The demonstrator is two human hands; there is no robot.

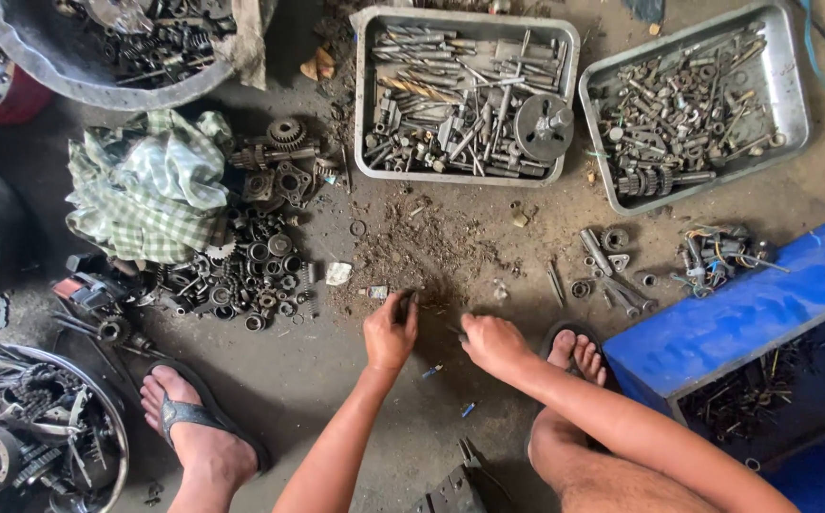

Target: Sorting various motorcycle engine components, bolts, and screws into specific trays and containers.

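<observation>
Small dark metal part [405, 302], likely stiff, light and greasy, sits pinched in left hand [390, 332] fingers; right hand [491, 342] fingers curl on the floor [336, 380] debris, grip unclear.

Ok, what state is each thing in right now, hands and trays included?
Left hand: closed on a small dark part, low over the floor.
Right hand: fingers curled down at the dirt, hold unclear.
Left tray: full of drill bits and rods.
Right tray: full of bolts and nuts.
Checked cloth: crumpled on the floor.
Gear pile: loose, spread out.
Blue box: open on the side, scraps inside.
</observation>
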